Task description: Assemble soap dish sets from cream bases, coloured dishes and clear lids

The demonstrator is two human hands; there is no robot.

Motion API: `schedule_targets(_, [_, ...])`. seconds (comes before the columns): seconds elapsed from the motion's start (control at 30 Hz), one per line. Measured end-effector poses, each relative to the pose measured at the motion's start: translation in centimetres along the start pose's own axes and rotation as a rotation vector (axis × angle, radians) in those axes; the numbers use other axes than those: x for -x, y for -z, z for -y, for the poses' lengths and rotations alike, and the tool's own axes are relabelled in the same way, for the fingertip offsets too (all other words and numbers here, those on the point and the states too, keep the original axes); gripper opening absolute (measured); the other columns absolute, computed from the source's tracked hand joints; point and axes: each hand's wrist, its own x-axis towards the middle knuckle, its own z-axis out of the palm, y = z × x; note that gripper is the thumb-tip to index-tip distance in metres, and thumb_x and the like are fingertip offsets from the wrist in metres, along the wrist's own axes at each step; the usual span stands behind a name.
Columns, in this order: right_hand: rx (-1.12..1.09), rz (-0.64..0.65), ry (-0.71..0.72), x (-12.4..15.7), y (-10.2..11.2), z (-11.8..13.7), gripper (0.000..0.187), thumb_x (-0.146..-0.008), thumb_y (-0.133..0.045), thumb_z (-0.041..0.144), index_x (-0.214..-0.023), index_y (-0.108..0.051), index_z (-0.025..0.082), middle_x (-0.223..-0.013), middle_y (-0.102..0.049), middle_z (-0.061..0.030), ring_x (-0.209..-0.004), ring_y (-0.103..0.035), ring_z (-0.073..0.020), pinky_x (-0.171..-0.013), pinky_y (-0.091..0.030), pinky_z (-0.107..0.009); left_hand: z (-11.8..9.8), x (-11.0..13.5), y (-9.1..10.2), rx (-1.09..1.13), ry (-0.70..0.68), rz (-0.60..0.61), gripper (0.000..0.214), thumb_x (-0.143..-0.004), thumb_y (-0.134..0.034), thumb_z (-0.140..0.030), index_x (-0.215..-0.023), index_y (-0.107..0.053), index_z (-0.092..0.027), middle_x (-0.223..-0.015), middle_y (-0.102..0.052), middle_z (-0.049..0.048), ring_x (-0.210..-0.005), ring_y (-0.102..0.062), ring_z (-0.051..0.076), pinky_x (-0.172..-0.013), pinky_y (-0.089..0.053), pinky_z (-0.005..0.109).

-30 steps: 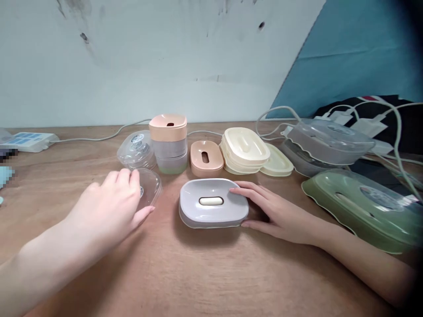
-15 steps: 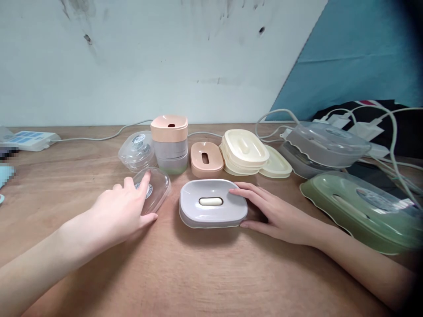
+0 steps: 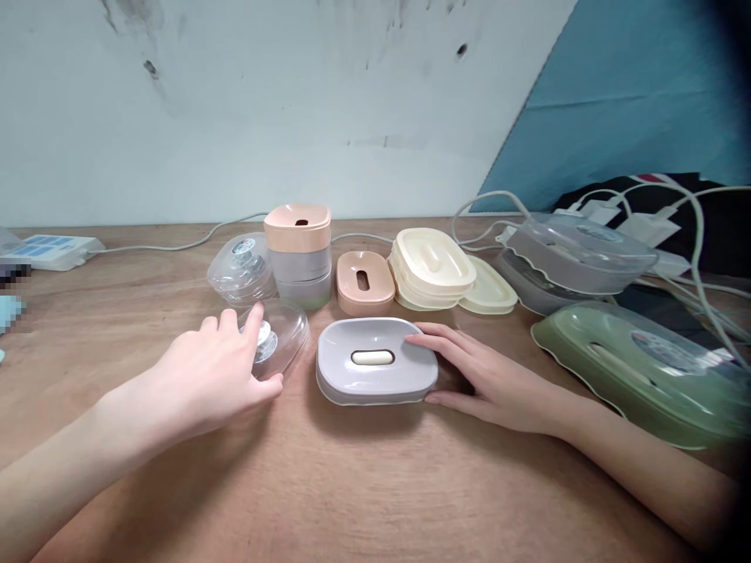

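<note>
My left hand is at a clear plastic lid with a round label, its fingers over the lid and its thumb at the near side. Two labels show there, one partly over the other, and the hand hides the lid's left part. Close by, my right hand grips the right end of a grey oval soap dish, thumb low and fingers along the back corner. A cream bar shows through the slot in the dish's top. The dish sits level on the wooden table.
Behind stand more clear lids, a stack of peach and grey dishes, a peach dish and cream trays. On the right are lidded grey dishes, a lidded green dish and white cables.
At my left hand a second label has come into sight on the clear lids, which sit slightly apart. My right hand and the grey dish stay put.
</note>
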Motion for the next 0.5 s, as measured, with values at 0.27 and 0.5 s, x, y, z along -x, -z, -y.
schedule_targets(0.27, [-0.013,-0.003,-0.008,0.0,0.1,0.0,0.056,-0.084,-0.054,0.043,-0.135,-0.036,0.028,-0.136,-0.046,-0.0127,-0.117,-0.053,-0.0291,-0.09,-0.049,-0.045,0.1,-0.2,-0.3,-0.061,0.011,-0.032,0.075,-0.078,-0.041,-0.046,-0.138,-0.035,-0.001,-0.099,-0.055,0.0226,-0.089,-0.056,0.039,-0.064,-0.047,0.043])
schedule_targets(0.5, [0.001,0.006,-0.006,0.1,0.0,0.0,0.06,-0.084,-0.054,0.045,-0.135,-0.033,0.025,-0.139,-0.043,-0.0141,-0.12,-0.05,-0.029,-0.093,-0.048,-0.046,-0.6,0.2,1.2,0.309,-0.07,-0.147,0.08,-0.079,-0.044,-0.056,-0.143,-0.019,-0.015,-0.131,-0.044,0.0188,-0.114,-0.048,0.039,-0.08,-0.048,0.05])
